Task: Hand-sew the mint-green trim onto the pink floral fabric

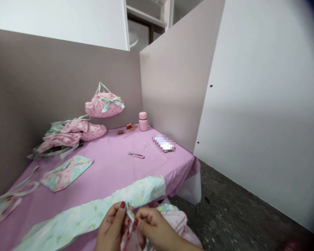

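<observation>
Two hands (111, 226) (158, 226) on patterned cloth (131, 213); one lidded pink bottle (143, 123)

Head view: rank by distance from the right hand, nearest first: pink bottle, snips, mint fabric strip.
From the right hand:
1. Mint fabric strip: just beyond the hand, running off to the left.
2. Snips: farther forward, mid-table.
3. Pink bottle: farthest, at the back of the table.
</observation>
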{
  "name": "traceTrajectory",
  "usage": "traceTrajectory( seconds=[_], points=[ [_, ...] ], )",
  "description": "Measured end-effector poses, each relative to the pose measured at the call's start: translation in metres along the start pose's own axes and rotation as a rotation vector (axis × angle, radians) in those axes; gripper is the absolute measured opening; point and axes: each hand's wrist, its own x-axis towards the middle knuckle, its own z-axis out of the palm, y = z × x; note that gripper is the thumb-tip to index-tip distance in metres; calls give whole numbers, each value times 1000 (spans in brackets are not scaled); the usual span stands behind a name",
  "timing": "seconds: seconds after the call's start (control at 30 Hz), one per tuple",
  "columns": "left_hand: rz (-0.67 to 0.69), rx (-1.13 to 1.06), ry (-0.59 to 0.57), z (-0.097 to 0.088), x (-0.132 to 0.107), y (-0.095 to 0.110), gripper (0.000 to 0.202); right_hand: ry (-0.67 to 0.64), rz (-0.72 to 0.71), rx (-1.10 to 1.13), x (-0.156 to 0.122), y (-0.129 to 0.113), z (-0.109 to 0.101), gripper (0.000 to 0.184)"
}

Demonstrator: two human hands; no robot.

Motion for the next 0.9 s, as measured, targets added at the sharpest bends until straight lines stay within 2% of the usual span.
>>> traceTrajectory(
  seconds=[0.17, 0.3, 0.4, 0.53, 0.6, 0.7, 0.8, 0.9],
  points=[
    [-29, -5, 45, 1, 2, -3, 41, 12, 11, 76, -4, 0, -1, 44],
    [2, 15, 85, 2, -1, -2, 31, -21, 22, 30, -7, 2, -1, 45],
    [36, -13, 132, -4, -3, 7, 30, -79, 98, -41, -9, -1, -9, 45],
    [135, -58, 254, -25, 2, 27, 27, -164, 254, -149, -14, -14, -34, 40],
    [200, -74, 342, -41, 6, 39, 21, -191, 281, -159, -18, -21, -50, 39],
    [294, -80, 483, -64, 13, 56, 2, -222, 280, -236, -24, -25, -72, 39],
    [349, -38, 584, -83, 19, 73, 13, -180, 264, -376, -31, -23, -90, 32],
    [372, 96, 670, -98, 23, 87, 19, -76, 236, -471, -36, -21, -104, 26]
  ],
)
